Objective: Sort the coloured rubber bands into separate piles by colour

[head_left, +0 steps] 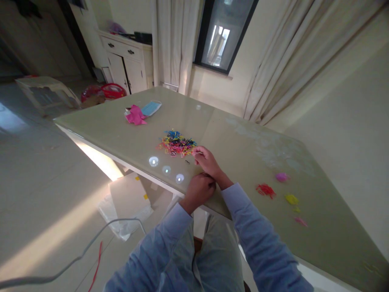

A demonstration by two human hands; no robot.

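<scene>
A mixed pile of small thin coloured loops point(178, 144), which look like rubber bands, lies on the table in blue, black, yellow, red and pink. My right hand point(208, 162) reaches to the pile's right edge with thumb and fingers pinched together; what is between the fingertips is too small to make out. Near the table's front edge rests my left hand point(199, 190), its fingers curled closed, close under the right wrist. Anything inside it is hidden. A small black loop point(187, 162) lies apart, just in front of the pile.
On the right of the table point(225, 142) lie a red heap point(266, 190), a purple bunch point(282, 177), a yellow bunch point(291, 199) and a few pink pieces point(300, 221). Further back left are crumpled pink paper point(135, 115) and a blue face mask point(151, 108).
</scene>
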